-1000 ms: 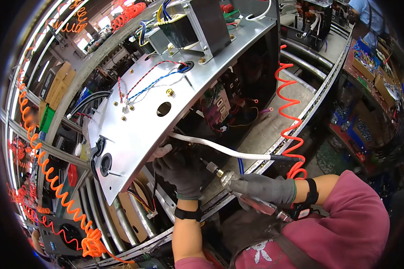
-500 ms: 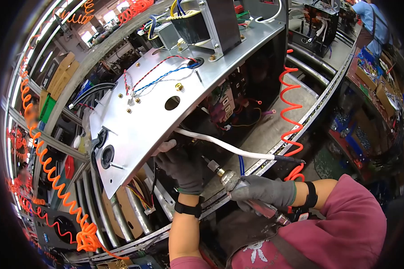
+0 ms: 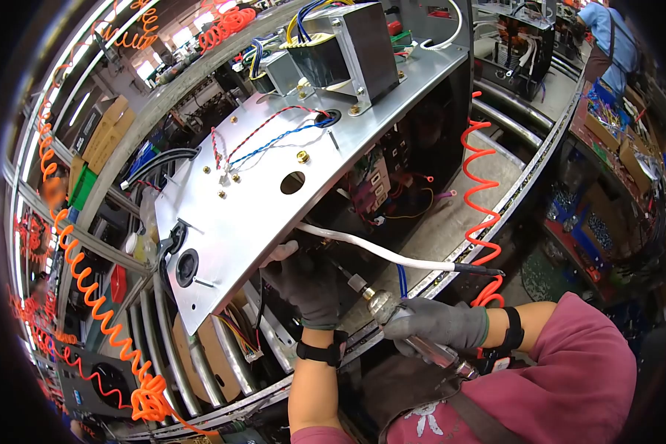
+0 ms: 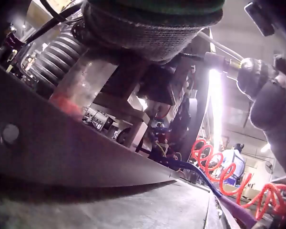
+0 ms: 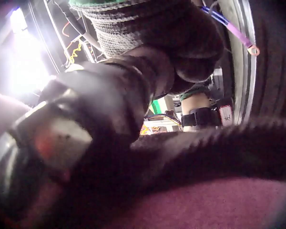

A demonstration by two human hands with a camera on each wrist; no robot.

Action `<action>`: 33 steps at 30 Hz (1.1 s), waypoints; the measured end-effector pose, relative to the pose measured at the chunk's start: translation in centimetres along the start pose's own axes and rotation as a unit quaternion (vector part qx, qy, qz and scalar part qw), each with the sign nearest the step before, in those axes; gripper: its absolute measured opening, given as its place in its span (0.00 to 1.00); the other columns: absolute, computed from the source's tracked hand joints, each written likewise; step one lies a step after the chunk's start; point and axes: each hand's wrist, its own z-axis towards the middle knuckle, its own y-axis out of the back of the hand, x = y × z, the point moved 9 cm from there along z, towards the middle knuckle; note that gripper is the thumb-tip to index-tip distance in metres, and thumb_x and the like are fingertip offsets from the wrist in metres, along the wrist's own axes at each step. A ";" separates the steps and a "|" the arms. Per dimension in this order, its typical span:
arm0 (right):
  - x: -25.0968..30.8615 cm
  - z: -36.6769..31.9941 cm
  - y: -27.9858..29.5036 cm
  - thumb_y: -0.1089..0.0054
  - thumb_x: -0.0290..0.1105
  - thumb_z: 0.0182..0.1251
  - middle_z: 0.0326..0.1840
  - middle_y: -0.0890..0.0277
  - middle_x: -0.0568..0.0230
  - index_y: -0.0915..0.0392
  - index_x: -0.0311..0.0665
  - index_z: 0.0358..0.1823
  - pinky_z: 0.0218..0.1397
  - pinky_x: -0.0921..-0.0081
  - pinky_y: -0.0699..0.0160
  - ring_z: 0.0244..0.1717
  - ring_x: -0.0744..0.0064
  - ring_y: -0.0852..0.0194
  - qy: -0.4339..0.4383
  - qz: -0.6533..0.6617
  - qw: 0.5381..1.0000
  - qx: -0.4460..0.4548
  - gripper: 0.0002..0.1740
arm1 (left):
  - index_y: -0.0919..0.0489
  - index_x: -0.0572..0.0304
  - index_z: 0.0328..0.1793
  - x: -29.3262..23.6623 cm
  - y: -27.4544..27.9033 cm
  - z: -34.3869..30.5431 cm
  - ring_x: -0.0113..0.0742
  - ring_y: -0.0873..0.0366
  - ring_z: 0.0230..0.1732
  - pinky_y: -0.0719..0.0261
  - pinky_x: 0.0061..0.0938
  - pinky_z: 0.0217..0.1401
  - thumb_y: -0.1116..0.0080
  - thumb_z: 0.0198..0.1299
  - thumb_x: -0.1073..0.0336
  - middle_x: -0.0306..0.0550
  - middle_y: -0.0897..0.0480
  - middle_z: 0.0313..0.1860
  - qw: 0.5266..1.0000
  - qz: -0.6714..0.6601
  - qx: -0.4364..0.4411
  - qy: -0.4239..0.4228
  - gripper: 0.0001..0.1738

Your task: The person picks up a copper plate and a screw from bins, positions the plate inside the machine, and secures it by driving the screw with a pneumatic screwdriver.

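Observation:
A grey-gloved right hand [image 3: 444, 324] grips a pneumatic screwdriver [image 3: 382, 305], its bit pointing up and left toward the chassis opening. In the right wrist view the metal end of the screwdriver [image 5: 62, 140] fills the lower left. My left hand [image 3: 303, 287], also gloved, reaches in under the front edge of a bare metal panel [image 3: 237, 214]. Its pale fingertips show right at that edge; the other fingers are hidden, so I cannot tell what they hold. A white-sleeved cable [image 3: 392, 255] comes out just above the left hand. In the left wrist view only the glove cuff [image 4: 133, 36] shows.
A transformer [image 3: 318, 59] stands on the panel's far end, with twisted red and blue wires nearby. Steel rollers [image 3: 200, 362] lie beneath. A red coiled hose [image 3: 485, 185] hangs at right, an orange one [image 3: 89, 288] at left. Boxes of small parts stand far right; another person works beyond.
The panel and chassis have shifted slightly right in the head view. Both hands keep nearly the same pose, and the screwdriver stays in the right hand near the left one.

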 end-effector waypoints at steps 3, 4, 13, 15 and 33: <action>0.2 0.1 0.1 0.38 0.49 0.60 0.19 0.28 0.65 0.30 0.38 0.39 0.15 0.78 0.29 0.14 0.75 0.29 0.022 0.003 1.000 0.002 0.21 | 0.23 0.62 0.51 0.0 -0.2 0.0 0.56 0.33 0.58 0.31 0.43 0.60 0.35 0.41 0.70 0.57 0.28 0.51 1.000 0.010 0.008 0.016 0.25; 0.1 -0.1 -0.1 0.38 0.48 0.60 0.20 0.28 0.65 0.30 0.37 0.40 0.15 0.78 0.29 0.14 0.75 0.28 0.012 0.008 1.000 0.011 0.21 | 0.23 0.62 0.51 0.0 -0.2 0.0 0.56 0.33 0.58 0.31 0.43 0.60 0.35 0.41 0.70 0.57 0.28 0.51 1.000 0.008 0.008 0.017 0.25; 1.2 -0.5 -0.2 0.38 0.43 0.59 0.22 0.26 0.65 0.27 0.36 0.35 0.22 0.78 0.28 0.19 0.77 0.28 0.023 -0.012 1.000 -0.013 0.16 | 0.26 0.60 0.56 0.3 -0.2 -0.1 0.55 0.34 0.59 0.32 0.41 0.61 0.33 0.42 0.70 0.55 0.32 0.54 0.999 -0.016 0.009 0.030 0.30; 0.9 -0.3 0.0 0.38 0.43 0.59 0.22 0.25 0.64 0.27 0.36 0.35 0.22 0.78 0.28 0.19 0.77 0.28 0.020 -0.018 1.000 -0.010 0.17 | 0.27 0.60 0.57 0.4 -0.3 -0.1 0.54 0.35 0.58 0.32 0.41 0.61 0.34 0.42 0.71 0.55 0.32 0.54 0.998 -0.044 0.003 0.034 0.30; 0.2 0.3 0.5 0.38 0.52 0.60 0.18 0.27 0.65 0.27 0.37 0.31 0.17 0.79 0.28 0.15 0.76 0.28 0.030 -0.018 0.999 -0.016 0.23 | 0.23 0.60 0.44 -0.5 0.5 0.4 0.55 0.36 0.57 0.37 0.45 0.60 0.39 0.42 0.73 0.53 0.27 0.48 0.997 -0.054 -0.032 0.035 0.18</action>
